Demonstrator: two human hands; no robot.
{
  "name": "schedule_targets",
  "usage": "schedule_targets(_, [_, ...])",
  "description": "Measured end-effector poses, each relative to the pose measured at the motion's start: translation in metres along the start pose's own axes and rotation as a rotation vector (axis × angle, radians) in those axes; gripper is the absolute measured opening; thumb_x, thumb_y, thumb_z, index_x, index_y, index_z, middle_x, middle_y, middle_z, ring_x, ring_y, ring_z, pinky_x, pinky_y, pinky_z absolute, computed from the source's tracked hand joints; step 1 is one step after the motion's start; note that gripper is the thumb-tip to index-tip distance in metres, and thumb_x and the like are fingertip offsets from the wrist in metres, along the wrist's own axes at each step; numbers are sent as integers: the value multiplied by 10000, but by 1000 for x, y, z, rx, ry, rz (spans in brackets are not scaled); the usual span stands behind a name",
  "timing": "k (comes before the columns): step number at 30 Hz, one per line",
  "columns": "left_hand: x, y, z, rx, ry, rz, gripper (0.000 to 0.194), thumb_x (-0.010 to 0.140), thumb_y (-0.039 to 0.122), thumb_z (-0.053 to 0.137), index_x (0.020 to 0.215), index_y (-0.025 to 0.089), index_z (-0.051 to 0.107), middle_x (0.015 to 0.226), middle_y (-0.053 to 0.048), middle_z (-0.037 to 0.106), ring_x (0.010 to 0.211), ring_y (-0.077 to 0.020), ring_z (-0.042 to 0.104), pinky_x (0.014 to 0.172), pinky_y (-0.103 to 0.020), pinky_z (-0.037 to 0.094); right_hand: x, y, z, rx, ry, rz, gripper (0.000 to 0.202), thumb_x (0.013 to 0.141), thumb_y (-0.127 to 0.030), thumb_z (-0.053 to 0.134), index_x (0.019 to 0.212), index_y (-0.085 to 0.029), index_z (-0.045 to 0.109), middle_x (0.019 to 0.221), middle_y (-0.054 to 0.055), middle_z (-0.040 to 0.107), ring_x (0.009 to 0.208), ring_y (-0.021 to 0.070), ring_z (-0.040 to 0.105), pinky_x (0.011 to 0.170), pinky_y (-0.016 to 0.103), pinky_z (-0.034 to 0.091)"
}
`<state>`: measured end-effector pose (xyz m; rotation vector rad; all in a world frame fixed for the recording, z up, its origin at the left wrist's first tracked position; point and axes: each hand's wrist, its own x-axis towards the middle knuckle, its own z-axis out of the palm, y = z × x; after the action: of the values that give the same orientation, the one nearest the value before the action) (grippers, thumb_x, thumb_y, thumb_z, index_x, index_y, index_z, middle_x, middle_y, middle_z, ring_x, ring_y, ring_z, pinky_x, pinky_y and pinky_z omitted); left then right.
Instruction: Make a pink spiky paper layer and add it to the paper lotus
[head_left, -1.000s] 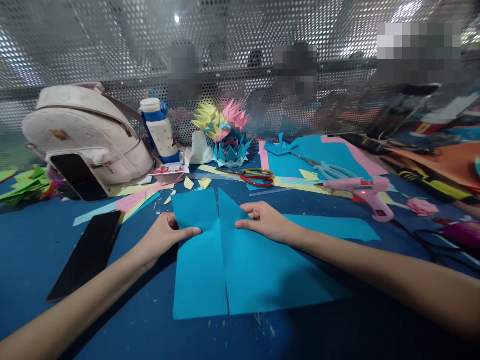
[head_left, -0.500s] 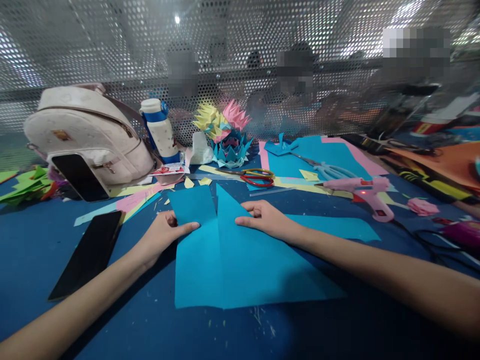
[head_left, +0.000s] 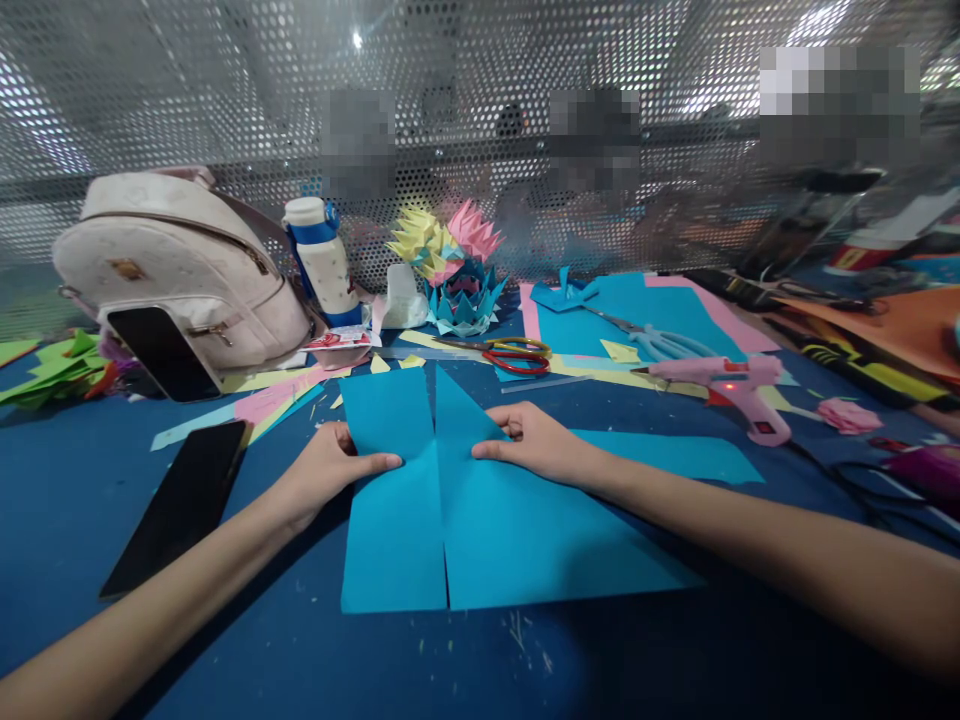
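A sheet of blue paper (head_left: 517, 545) lies before me, with a crease down its middle. It is split along that line from the top edge, and a narrow dark slit also opens from the bottom edge. My left hand (head_left: 334, 470) pinches the left part, thumb on top and fingers underneath. My right hand (head_left: 536, 440) grips the sloping edge of the right part between thumb and curled fingers. Beyond my right forearm lies another blue paper piece (head_left: 667, 455). A black phone (head_left: 180, 500) rests left of my left hand.
Red- and yellow-handled scissors (head_left: 517, 355), blue-handled scissors (head_left: 667, 342) and a pink glue gun (head_left: 739, 385) lie behind the sheet. Farther back are folded-paper flowers (head_left: 465, 295), a bottle (head_left: 319, 260) and a white backpack (head_left: 172, 270), against a perforated metal screen (head_left: 465, 60).
A slit has opened at the bottom of the blue sheet along the crease. Its two lower parts have spread slightly apart. Both hands keep their grip and have barely moved.
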<state>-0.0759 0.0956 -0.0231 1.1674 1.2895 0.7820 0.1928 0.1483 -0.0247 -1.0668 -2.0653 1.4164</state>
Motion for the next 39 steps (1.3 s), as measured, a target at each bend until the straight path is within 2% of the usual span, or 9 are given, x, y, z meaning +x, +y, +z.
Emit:
schedule_targets(11, [1,2,0,20,50,-7,349,670,405,821,861,140,699,980,-117,753,885,-270,706,760,-369,572,3,8,-2,-61,58,-43,521,707,-529,741,582,-200,356,597,-72,212,532,78,215,500,243,175])
schedule_targets(14, [2,2,-2,31,-22,2,357,681,395,819,913,150,703,1030,-117,747,920,-270,701,793,-377,566,2,5,-2,47,40,-12,455,715,-535,733,633,-191,446,602,-56,354,538,89,349,496,235,260])
schedule_targets(17, [2,2,-3,6,-45,-14,369,679,380,823,943,150,705,1045,-122,744,937,-280,702,821,-400,565,0,1,-4,181,-75,52,424,695,-544,745,735,-178,535,682,-17,514,609,122,496,522,237,357])
schedule_targets(19, [1,2,-2,-5,-1,-30,393,675,397,820,947,138,703,1024,-134,746,922,-293,704,811,-420,569,0,2,-5,132,-110,79,442,653,-520,785,668,-180,503,622,-35,477,564,109,461,494,233,328])
schedule_targets(22, [0,1,-2,7,54,-40,433,646,418,834,939,129,698,999,-140,748,908,-305,704,790,-428,572,1,5,-7,4,-59,58,496,653,-488,796,574,-193,405,548,-67,346,499,79,334,465,234,244])
schedule_targets(25, [0,0,-2,1,59,-31,435,634,423,840,925,131,698,997,-136,748,905,-299,704,794,-420,570,2,8,-7,-12,-26,34,485,687,-486,775,584,-197,399,552,-69,330,495,78,306,466,237,228])
schedule_targets(31, [1,1,-2,18,89,-31,377,639,433,833,829,140,691,965,-128,756,852,-285,712,744,-394,577,2,6,-6,80,-63,59,399,688,-493,769,653,-173,534,602,-38,480,522,93,417,489,233,316])
schedule_targets(35, [2,3,-4,23,-7,-33,409,634,417,839,913,147,712,1034,-137,748,935,-295,704,809,-407,572,0,4,-5,254,-87,91,389,678,-480,780,862,-160,657,806,36,664,705,168,614,613,276,476])
schedule_targets(39, [3,2,-6,41,-37,-67,428,622,412,850,922,138,716,1021,-148,751,899,-306,716,800,-433,582,-1,1,-6,343,-73,131,427,621,-440,826,901,-160,667,897,54,697,796,201,655,690,303,521])
